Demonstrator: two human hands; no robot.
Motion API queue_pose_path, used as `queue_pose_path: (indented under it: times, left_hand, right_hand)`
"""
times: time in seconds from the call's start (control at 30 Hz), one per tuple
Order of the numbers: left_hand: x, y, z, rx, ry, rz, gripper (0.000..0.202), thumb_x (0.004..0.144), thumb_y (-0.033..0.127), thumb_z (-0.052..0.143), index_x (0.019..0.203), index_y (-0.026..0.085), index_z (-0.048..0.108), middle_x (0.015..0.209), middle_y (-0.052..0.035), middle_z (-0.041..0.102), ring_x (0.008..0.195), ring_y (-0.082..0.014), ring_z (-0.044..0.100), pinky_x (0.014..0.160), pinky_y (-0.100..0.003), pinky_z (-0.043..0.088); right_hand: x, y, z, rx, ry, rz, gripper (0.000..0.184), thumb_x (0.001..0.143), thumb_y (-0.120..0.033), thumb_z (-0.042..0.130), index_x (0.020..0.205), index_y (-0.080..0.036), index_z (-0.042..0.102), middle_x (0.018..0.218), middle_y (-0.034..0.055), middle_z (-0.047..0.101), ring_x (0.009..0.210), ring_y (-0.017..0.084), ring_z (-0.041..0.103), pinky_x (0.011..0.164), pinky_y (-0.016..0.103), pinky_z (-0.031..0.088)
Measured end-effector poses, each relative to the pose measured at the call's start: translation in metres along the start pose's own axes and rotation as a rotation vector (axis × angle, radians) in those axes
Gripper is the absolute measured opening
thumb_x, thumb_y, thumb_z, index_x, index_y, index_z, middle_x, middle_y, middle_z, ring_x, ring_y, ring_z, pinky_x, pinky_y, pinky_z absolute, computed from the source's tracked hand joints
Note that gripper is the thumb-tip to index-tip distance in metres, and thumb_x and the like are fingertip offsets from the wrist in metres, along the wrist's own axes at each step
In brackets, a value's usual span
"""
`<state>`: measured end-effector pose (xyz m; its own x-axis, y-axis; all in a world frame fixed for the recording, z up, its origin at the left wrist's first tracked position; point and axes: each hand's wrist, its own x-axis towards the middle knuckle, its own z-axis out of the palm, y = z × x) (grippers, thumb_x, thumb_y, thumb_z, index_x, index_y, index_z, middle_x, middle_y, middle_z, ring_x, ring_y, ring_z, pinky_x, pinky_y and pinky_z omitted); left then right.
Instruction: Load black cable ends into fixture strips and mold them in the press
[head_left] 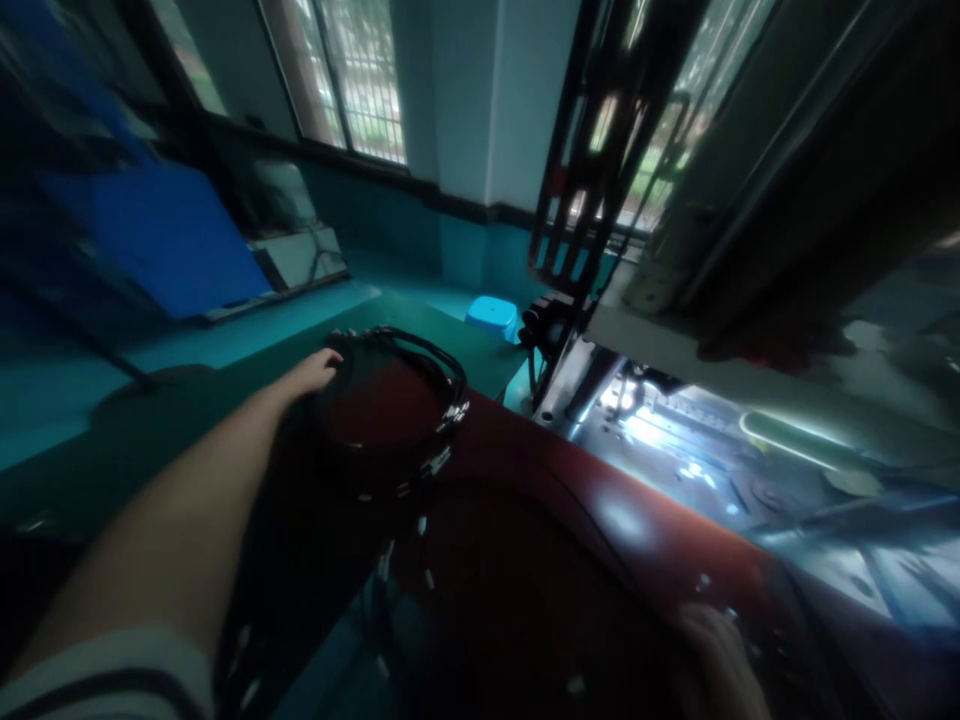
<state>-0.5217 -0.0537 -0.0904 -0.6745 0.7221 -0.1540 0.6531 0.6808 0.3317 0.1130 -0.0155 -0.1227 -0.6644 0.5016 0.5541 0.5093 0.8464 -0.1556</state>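
Note:
My left hand (319,370) reaches forward and its fingers rest on the rim of a coil of black cables (401,400) with metal ends. The coil lies on a dark red surface (570,500). Whether the fingers grip the coil or only touch it is blurred. My right hand (716,655) is low at the bottom right, near small pale connector ends on the red surface; its fingers are dark and smeared.
A lit metal machine bed (675,440) runs along the right, under a dark overhanging frame (787,200). A green table top (187,420) spreads left. A blue board (169,240) leans at the back left, a light blue stool (493,315) stands beyond the table, and barred windows (360,80) are behind.

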Motion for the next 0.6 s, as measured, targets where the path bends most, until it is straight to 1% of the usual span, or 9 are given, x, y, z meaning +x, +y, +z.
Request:
queue_pose_path:
  times: [0.07,0.13,0.2,0.23,0.3,0.33,0.4,0.47,0.6]
  left_hand:
    - [-0.01,0.005,-0.011,0.047,-0.038,0.011,0.039,0.086,0.019,0.033,0.121,0.006,0.044,0.103,-0.009,0.057,0.086,-0.0164,0.054,0.079,-0.026,0.043]
    - [-0.028,0.016,-0.013,0.112,-0.035,-0.002,0.045,0.086,0.03,0.04,0.124,0.008,0.044,0.114,-0.0154,0.054,0.099,-0.0259,0.052,0.087,-0.038,0.041]
    - [-0.055,0.033,-0.005,0.206,0.025,0.057,0.056,0.083,0.045,0.044,0.127,0.01,0.043,0.128,-0.0206,0.044,0.113,-0.0366,0.043,0.092,-0.05,0.036]
    - [-0.072,0.044,0.003,0.259,0.064,0.154,0.06,0.082,0.052,0.043,0.128,0.012,0.043,0.132,-0.0203,0.041,0.118,-0.0381,0.039,0.094,-0.051,0.033]
    - [-0.106,0.066,0.024,0.278,0.033,0.477,0.058,0.083,0.053,0.041,0.128,0.016,0.042,0.133,-0.0141,0.044,0.121,-0.0298,0.04,0.098,-0.04,0.034]
    - [-0.123,0.075,0.036,0.284,0.03,0.588,0.059,0.084,0.053,0.04,0.13,0.017,0.041,0.131,-0.0128,0.047,0.12,-0.0272,0.042,0.098,-0.037,0.034]
    - [-0.148,0.089,0.055,0.36,0.08,0.635,0.054,0.086,0.05,0.036,0.127,0.014,0.044,0.121,-0.0143,0.055,0.111,-0.0276,0.049,0.091,-0.038,0.038]
    - [-0.159,0.095,0.064,0.437,0.13,0.605,0.046,0.089,0.044,0.032,0.115,0.013,0.052,0.108,-0.0152,0.06,0.101,-0.0286,0.053,0.085,-0.04,0.039]
    - [-0.153,0.083,0.054,0.449,0.085,0.625,0.037,0.089,0.04,0.029,0.089,0.019,0.059,0.095,-0.0107,0.064,0.093,-0.0253,0.056,0.081,-0.037,0.039]
  right_hand:
    - [0.003,-0.006,-0.001,-0.005,0.004,0.026,0.016,0.083,-0.018,0.045,0.095,-0.022,0.053,0.088,0.0046,0.06,0.083,0.02,0.058,0.071,0.033,0.05]
    - [0.005,-0.01,-0.001,-0.008,-0.004,0.044,0.015,0.083,-0.017,0.044,0.094,-0.022,0.052,0.087,0.0043,0.059,0.082,0.02,0.057,0.072,0.035,0.049]
    - [0.007,-0.013,-0.002,0.005,-0.009,0.05,0.015,0.083,-0.015,0.044,0.095,-0.022,0.051,0.087,0.0044,0.059,0.081,0.02,0.056,0.073,0.035,0.048]
    - [0.009,-0.014,-0.003,0.017,-0.014,0.053,0.016,0.083,-0.014,0.044,0.095,-0.021,0.051,0.087,0.0045,0.059,0.081,0.019,0.056,0.073,0.035,0.048]
    - [0.011,-0.017,-0.005,0.044,-0.018,0.055,0.017,0.082,-0.013,0.044,0.096,-0.021,0.05,0.087,0.0045,0.058,0.08,0.019,0.056,0.073,0.035,0.047]
    - [0.012,-0.018,-0.006,0.054,-0.018,0.057,0.017,0.082,-0.013,0.044,0.096,-0.021,0.05,0.087,0.0045,0.058,0.08,0.019,0.055,0.073,0.036,0.047]
    - [0.013,-0.021,-0.007,0.065,-0.015,0.07,0.016,0.082,-0.013,0.043,0.095,-0.021,0.05,0.086,0.005,0.058,0.08,0.02,0.054,0.074,0.037,0.046]
    - [0.013,-0.022,-0.008,0.073,-0.02,0.083,0.015,0.083,-0.013,0.042,0.094,-0.02,0.05,0.087,0.006,0.057,0.081,0.02,0.054,0.074,0.038,0.046]
    - [0.015,-0.024,-0.006,0.06,-0.077,0.112,0.02,0.079,-0.008,0.042,0.094,-0.018,0.051,0.089,0.0083,0.057,0.085,0.022,0.052,0.077,0.038,0.044]
